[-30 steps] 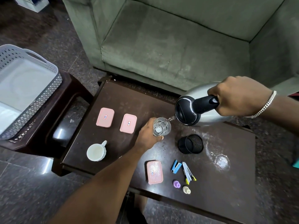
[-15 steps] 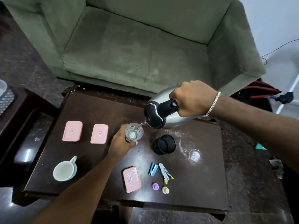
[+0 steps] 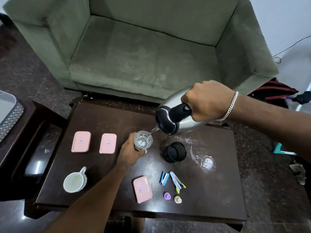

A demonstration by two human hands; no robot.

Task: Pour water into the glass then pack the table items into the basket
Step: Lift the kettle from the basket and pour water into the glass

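My right hand [image 3: 207, 100] grips the black handle of a steel kettle [image 3: 170, 120], tilted left, and a thin stream of water falls from its spout into a clear glass [image 3: 143, 140]. My left hand [image 3: 130, 153] is wrapped around that glass, which stands on the dark table [image 3: 101, 118]. On the table lie three pink lidded boxes [image 3: 81, 141] [image 3: 108, 143] [image 3: 142, 189], a white cup [image 3: 75, 181], a black mesh holder [image 3: 175, 152], a blue stapler [image 3: 164, 178], pens [image 3: 176, 181] and two small caps [image 3: 167, 195] [image 3: 177, 199]. Only a corner of the grey basket [image 3: 8, 113] shows at the far left.
A green sofa [image 3: 143, 52] stands right behind the table. A dark side table [image 3: 33, 125] carries the basket on the left. A wet patch [image 3: 207, 163] shines on the table's right part. Bags and cloth lie on the floor at the right.
The view has swung to the right, so the basket has slid almost out of frame. Both hands keep their hold and the kettle keeps pouring; the glass holds more water.
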